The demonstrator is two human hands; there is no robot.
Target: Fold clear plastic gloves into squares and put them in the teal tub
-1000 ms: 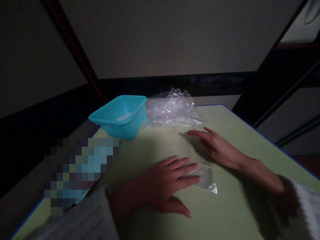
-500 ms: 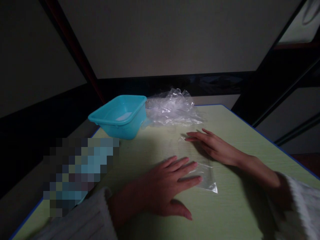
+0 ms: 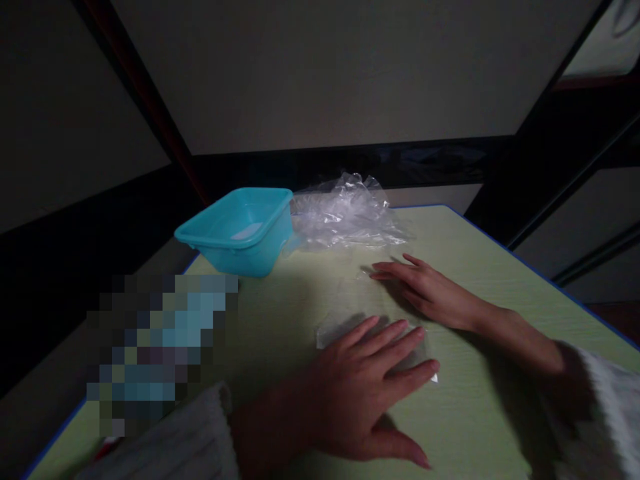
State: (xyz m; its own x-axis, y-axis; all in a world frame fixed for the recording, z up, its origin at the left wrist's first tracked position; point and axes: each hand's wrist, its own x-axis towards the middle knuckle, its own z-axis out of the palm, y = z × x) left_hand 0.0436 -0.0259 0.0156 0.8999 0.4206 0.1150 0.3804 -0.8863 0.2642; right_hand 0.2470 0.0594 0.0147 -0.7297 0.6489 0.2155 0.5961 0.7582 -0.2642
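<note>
A flat clear plastic bag (image 3: pixel 333 327) lies on the pale green table in front of me. Across its near part rests my left hand (image 3: pixel 370 387), palm down with the fingers spread, hiding much of the film. My right hand (image 3: pixel 415 287) is at the bag's far right, fingers stretched out and their tips by its upper edge. Neither hand grips anything. The bag's near right corner shows as a small bright glint beyond my left fingertips.
A turquoise plastic basin (image 3: pixel 273 243) with something whitish inside stands at the table's back left. Beside it is a crumpled heap of clear plastic bags (image 3: pixel 350 213). A blurred-out, pixelated patch covers something at the left. The table (image 3: pixel 480 267) has a blue edge; a wall rises behind.
My left hand has slid to the right and slightly nearer over the bag, covering more of its near right part. The bag's left edge now shows. My right hand has hardly moved.
</note>
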